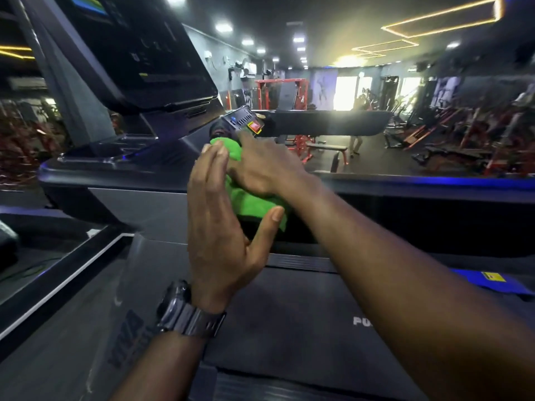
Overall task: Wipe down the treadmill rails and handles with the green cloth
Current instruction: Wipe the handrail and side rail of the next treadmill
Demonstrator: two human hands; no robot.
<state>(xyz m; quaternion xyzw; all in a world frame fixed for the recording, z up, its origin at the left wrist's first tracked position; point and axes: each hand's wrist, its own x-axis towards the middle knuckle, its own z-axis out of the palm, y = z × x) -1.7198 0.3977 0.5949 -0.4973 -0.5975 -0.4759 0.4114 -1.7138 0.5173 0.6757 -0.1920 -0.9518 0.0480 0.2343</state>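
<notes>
head | green cloth (249, 198) hangs lengthwise downward | right hand (260, 169) grips it | left hand (220, 227) fingers straight

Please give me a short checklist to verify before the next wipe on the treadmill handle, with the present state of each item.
1. Cloth in hand: ok, the right hand holds it.
2. Cloth at the handle: ok, its top edge lies just below the handle end.
3. Left hand free: ok, fingers straight beside the cloth, its thumb touching the cloth's lower edge.
4. Red button on the handle end clear of the fingers: not ok, a right fingertip is very close to it.
5. Firm grip on the cloth: cannot tell, the fingers are hidden.
6. Handle already clean: cannot tell, the picture is blurred.
</notes>
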